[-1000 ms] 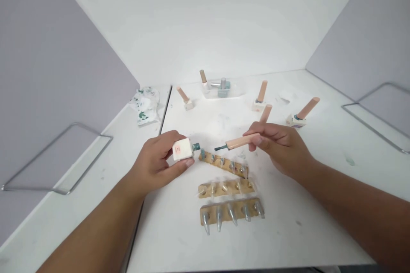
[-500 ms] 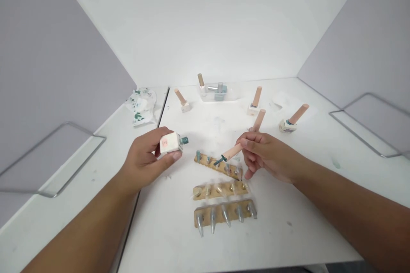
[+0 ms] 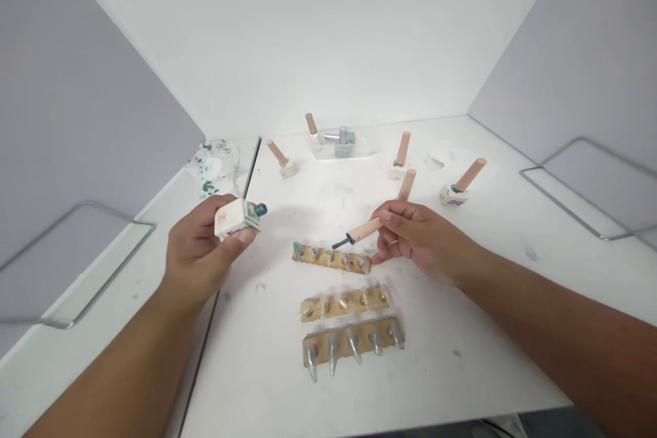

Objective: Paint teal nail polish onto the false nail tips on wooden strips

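Observation:
My left hand (image 3: pixel 198 250) is closed around a white square nail polish bottle (image 3: pixel 233 219), tilted so its green-smeared neck points right. Between the fingers of my right hand (image 3: pixel 410 236) is a nail polish brush (image 3: pixel 363 229) with a peach cap handle; its dark green tip hangs just above the farthest cardboard strip (image 3: pixel 333 259). That strip carries several false nail tips, the leftmost greenish. One fingertip of my right hand is at the strip's right end. Nearer me lie a second strip (image 3: pixel 354 302) with clear tips and a third strip (image 3: pixel 367 342) with silvery tips.
Several peach-capped bottles stand behind, among them one at right (image 3: pixel 462 186) and one at left (image 3: pixel 281 160). A clear plastic tray (image 3: pixel 367 145) with bottles sits by the back wall. Green-stained tissue (image 3: pixel 218 163) lies far left. Metal wire handles (image 3: pixel 116 267) flank the table.
My left hand has moved left with the bottle. The brush has shifted slightly left, and the farthest strip has turned closer to level. The camera view has moved slightly too.

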### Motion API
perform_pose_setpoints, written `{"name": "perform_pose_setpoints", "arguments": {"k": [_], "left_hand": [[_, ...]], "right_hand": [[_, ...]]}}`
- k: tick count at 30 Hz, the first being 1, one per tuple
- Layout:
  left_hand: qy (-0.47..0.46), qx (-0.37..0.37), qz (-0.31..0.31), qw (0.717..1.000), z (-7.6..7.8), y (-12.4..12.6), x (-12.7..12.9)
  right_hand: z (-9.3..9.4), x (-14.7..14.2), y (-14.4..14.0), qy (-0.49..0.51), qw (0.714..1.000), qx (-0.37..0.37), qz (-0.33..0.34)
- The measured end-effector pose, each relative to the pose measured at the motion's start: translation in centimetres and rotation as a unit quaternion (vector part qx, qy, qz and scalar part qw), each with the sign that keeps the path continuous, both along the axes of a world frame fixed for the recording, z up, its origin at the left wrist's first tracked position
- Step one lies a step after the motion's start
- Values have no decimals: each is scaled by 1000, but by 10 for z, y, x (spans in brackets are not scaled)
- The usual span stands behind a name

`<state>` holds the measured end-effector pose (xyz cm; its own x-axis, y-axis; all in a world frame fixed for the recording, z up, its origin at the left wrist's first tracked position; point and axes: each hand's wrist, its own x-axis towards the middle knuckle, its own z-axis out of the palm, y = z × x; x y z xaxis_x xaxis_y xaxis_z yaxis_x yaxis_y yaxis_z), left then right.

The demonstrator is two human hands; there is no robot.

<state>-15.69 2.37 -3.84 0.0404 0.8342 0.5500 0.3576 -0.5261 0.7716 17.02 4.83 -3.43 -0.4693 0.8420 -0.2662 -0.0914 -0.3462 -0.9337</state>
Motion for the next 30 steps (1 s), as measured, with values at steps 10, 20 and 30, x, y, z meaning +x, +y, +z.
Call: {"name": "perform_pose_setpoints", "arguments": {"k": [10,20,30], "left_hand": [[-75,-38,7,996,5,-2,4],[-261,-317,-20,912,14,6,29],[-311,-421,-29,852,17,-12,33]], "right_hand": [[4,-1,-1,16,1000,1,-6],[4,-2,-6,26,998,-43,26],[0,-3,-2,76,996,-47,-6]]}}
